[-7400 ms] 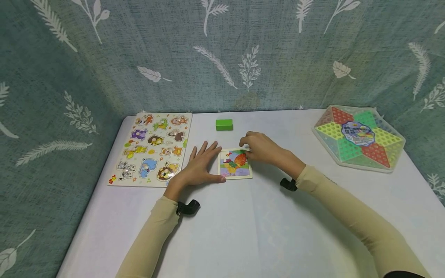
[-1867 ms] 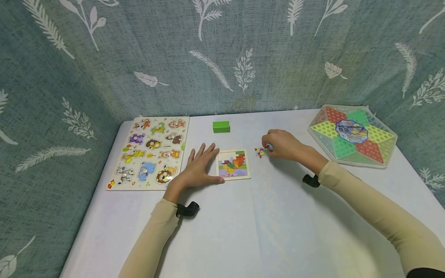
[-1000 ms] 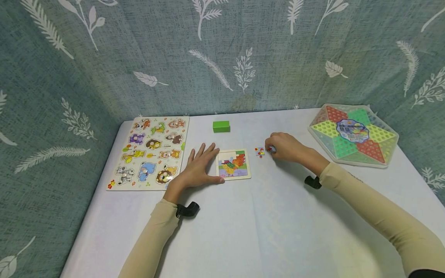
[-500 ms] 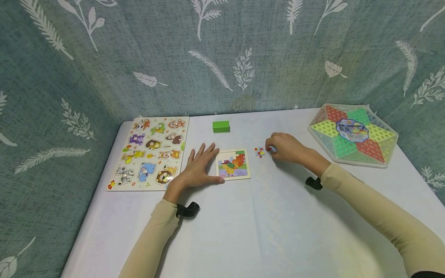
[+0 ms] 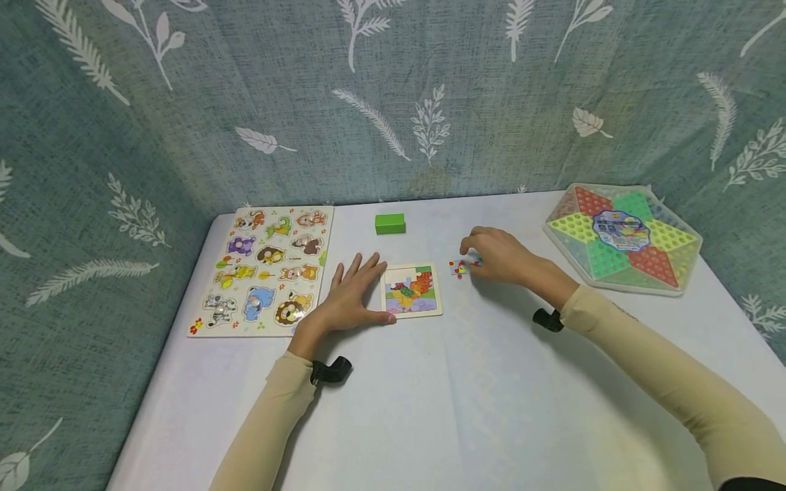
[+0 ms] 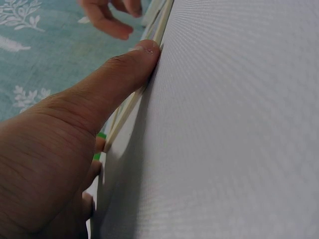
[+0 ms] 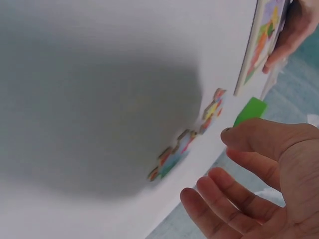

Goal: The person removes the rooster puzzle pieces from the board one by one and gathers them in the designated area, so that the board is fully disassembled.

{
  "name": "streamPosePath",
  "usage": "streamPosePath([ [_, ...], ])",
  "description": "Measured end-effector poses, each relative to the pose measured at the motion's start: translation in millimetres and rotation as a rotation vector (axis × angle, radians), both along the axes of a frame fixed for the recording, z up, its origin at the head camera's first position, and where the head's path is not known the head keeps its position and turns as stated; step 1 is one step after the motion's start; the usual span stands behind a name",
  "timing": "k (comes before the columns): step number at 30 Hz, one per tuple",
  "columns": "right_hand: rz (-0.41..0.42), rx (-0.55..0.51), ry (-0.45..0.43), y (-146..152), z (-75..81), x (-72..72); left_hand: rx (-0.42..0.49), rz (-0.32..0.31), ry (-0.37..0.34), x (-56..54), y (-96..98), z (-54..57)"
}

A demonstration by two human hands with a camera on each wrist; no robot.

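In the head view my left hand (image 5: 344, 300) lies with spread fingers at the left side of a small framed jigsaw puzzle (image 5: 424, 315) of a colourful bird. Its thumb (image 6: 124, 69) touches the frame's near edge in the left wrist view. A bare pale patch shows at the puzzle's upper left. My right hand (image 5: 500, 256) hovers to the right, fingers loosely bent and holding nothing. Below it in the right wrist view lie a red-and-yellow jigsaw piece (image 7: 213, 110) and a bluish jigsaw piece or pieces (image 7: 172, 155); I cannot tell whether these are joined.
A green block (image 5: 390, 224) sits behind the puzzle. On the left lies an animal peg puzzle board (image 5: 276, 271), close to my left forearm. A clear hexagonal box (image 5: 623, 239) with coloured triangles stands at the back right. Patterned cloth (image 5: 393, 102) hangs behind the white table.
Pieces have left the puzzle's top since the oldest frame, and my right hand has moved right. Since half a second ago it has let go of the bluish piece and lifted slightly. My left hand stays.
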State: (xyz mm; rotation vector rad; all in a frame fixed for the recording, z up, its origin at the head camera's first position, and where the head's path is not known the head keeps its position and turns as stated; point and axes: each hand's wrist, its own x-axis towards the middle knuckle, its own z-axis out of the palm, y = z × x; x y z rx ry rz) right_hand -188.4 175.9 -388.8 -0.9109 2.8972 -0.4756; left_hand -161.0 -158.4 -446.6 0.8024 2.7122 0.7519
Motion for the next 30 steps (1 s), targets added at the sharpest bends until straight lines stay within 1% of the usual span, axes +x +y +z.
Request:
streamPosePath([
  [8, 0.030, 0.007, -0.017, -19, 4.7, -2.4, 0.002, -0.002, 0.003, 0.4, -0.8, -1.2],
  [13, 0.044, 0.006, -0.007, -31, 6.8, -1.8, 0.001, -0.004, 0.008, -0.2, -0.6, -1.8],
  [23, 0.076, 0.020, -0.004, -51, 5.4, -2.4, 0.007, 0.006, -0.001, 0.6, 0.0, 0.6],
  [30, 0.111, 0.042, -0.028, -64, 3.1, -2.3, 0.006, 0.000, -0.001, -0.3, -1.0, -1.2],
])
